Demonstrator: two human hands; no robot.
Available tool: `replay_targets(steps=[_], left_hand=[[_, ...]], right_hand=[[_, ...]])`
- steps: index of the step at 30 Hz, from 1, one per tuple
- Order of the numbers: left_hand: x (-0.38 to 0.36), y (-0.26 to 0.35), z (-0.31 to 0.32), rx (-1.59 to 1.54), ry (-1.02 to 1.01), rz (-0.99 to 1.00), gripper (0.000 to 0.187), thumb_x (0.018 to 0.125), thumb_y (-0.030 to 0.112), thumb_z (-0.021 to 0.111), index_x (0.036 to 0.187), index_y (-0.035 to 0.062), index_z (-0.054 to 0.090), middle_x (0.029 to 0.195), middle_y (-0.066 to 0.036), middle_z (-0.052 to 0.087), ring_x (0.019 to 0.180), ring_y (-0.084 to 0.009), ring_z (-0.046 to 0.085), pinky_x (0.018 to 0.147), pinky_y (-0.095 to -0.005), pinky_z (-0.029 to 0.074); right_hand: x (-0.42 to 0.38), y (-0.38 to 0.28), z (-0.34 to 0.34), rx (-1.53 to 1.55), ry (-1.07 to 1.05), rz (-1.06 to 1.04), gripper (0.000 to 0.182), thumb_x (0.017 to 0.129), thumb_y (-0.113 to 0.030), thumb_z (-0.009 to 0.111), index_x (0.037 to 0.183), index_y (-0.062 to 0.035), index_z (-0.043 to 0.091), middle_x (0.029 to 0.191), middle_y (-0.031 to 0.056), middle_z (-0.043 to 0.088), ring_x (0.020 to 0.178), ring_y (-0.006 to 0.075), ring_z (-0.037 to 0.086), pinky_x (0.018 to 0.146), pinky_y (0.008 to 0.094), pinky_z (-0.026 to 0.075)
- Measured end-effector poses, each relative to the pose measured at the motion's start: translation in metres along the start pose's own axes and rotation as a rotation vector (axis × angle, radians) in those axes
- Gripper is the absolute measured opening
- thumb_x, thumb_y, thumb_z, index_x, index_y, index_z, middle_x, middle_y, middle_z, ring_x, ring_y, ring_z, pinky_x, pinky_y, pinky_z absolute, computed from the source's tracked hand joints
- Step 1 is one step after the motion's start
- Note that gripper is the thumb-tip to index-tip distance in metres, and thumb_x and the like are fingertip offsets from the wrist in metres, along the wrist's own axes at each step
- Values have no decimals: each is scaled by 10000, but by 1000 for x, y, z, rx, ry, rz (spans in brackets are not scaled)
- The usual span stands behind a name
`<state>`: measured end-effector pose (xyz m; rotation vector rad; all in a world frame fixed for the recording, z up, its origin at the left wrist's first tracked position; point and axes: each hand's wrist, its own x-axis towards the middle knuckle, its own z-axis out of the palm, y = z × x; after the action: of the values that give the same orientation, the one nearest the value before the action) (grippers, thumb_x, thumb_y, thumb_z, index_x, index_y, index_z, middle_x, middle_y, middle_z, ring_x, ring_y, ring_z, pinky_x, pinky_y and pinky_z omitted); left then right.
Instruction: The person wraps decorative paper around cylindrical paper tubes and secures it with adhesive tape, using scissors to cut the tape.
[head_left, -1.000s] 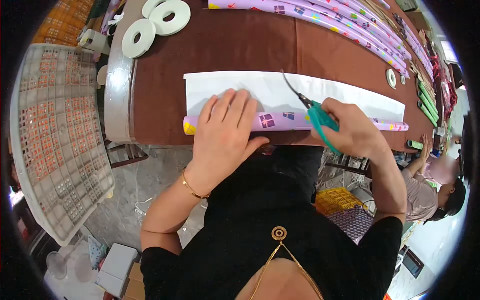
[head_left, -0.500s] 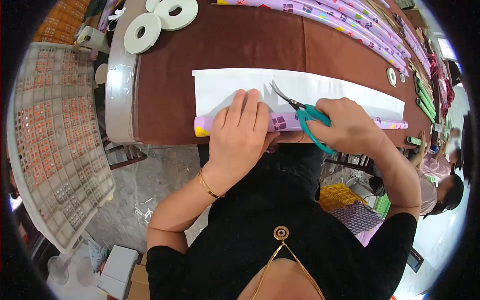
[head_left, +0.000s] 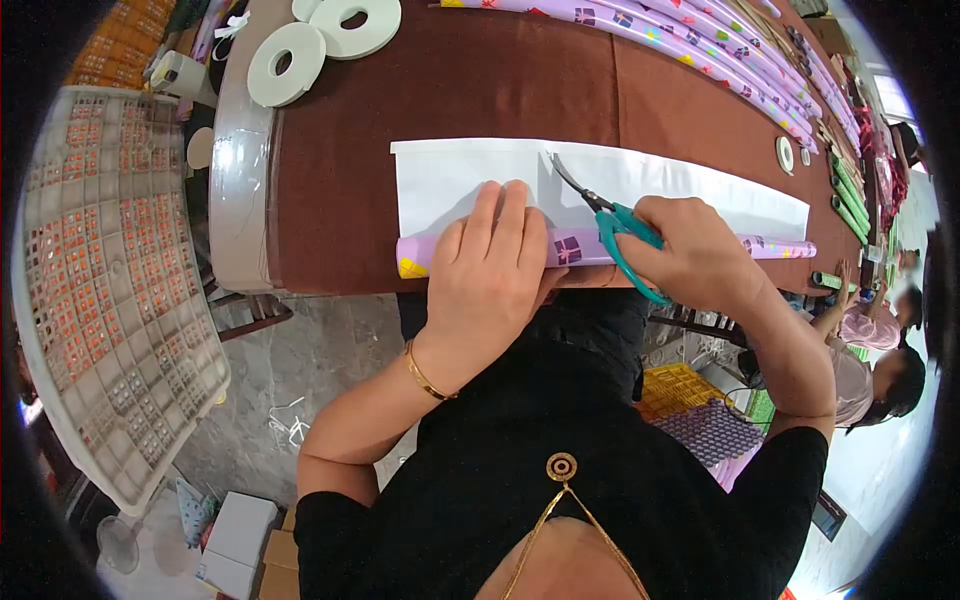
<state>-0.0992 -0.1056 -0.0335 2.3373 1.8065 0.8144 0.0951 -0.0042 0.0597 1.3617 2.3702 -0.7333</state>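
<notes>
A roll of purple gift-print wrapping paper (head_left: 568,249) lies along the near table edge, its white underside (head_left: 690,187) spread flat beyond it. My left hand (head_left: 488,262) rests across the roll's left part, fingers stretched forward over the white side. Its thumb is partly hidden at the roll's near side. In my right hand (head_left: 700,255) are scissors (head_left: 625,240) with teal handles and dark blades. The blades point away to the left over the white sheet, tips close to its far edge.
Tape rolls (head_left: 287,64) lie at the table's far left, a smaller tape roll (head_left: 785,155) at the right. Purple rolls (head_left: 680,48) line the back; green rolls (head_left: 850,202) lie farther right. A plastic crate (head_left: 120,300) stands left. Another person (head_left: 870,385) is at right.
My left hand and the roll's left end appear slightly farther right. The scissor tips have shifted a little right and toward the sheet's far edge.
</notes>
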Motion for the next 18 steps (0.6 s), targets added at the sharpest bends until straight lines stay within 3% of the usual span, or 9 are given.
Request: replay_targets(steps=[3, 6, 8, 12, 15, 18], left_hand=[[0, 0, 0, -1, -21, -7, 471, 815, 324, 718, 1155, 17, 611, 1312, -166, 575, 1207, -334, 545, 910, -410, 430], [1, 1, -1, 0, -16, -9, 466, 815, 325, 717, 1149, 16, 615, 1311, -166, 576, 1208, -332, 545, 910, -411, 431], [1, 1, -2, 1, -24, -8, 466, 815, 327, 717, 1148, 16, 617, 1310, -166, 576, 1210, -331, 545, 911, -412, 431], [1, 1, -1, 6, -25, -3, 484, 807, 329, 719, 1160, 14, 617, 1317, -165, 572, 1221, -328, 539, 915, -416, 430], [0, 0, -1, 11, -21, -3, 506, 799, 330, 724, 1176, 12, 611, 1328, -163, 569, 1230, -328, 535, 919, -418, 427], [0, 2, -1, 20, -29, -8, 519, 792, 332, 730, 1181, 11, 608, 1333, -158, 569, 1235, -326, 534, 922, -416, 426]], right_hand=[[-2, -6, -6, 0, 28, -171, 354, 834, -308, 587, 776, 40, 553, 690, 242, 549, 693, 457, 557, 622, 486, 421], [-1, -4, -4, 42, 13, -138, 328, 845, -290, 578, 802, 35, 571, 680, 234, 540, 673, 444, 551, 610, 476, 413], [0, 6, 4, -59, 96, -336, 139, 804, -236, 651, 883, -135, 597, 673, 160, 512, 609, 386, 570, 517, 495, 425], [1, 7, 4, -53, 77, -302, 146, 808, -234, 646, 896, -130, 594, 680, 162, 518, 619, 387, 573, 524, 493, 428], [1, 11, 5, -120, 103, -393, 151, 806, -223, 639, 918, -132, 592, 695, 163, 524, 623, 391, 572, 535, 495, 434], [1, 4, -5, 61, -7, -189, 161, 832, -239, 616, 878, -85, 606, 705, 175, 567, 647, 397, 584, 560, 482, 444]])
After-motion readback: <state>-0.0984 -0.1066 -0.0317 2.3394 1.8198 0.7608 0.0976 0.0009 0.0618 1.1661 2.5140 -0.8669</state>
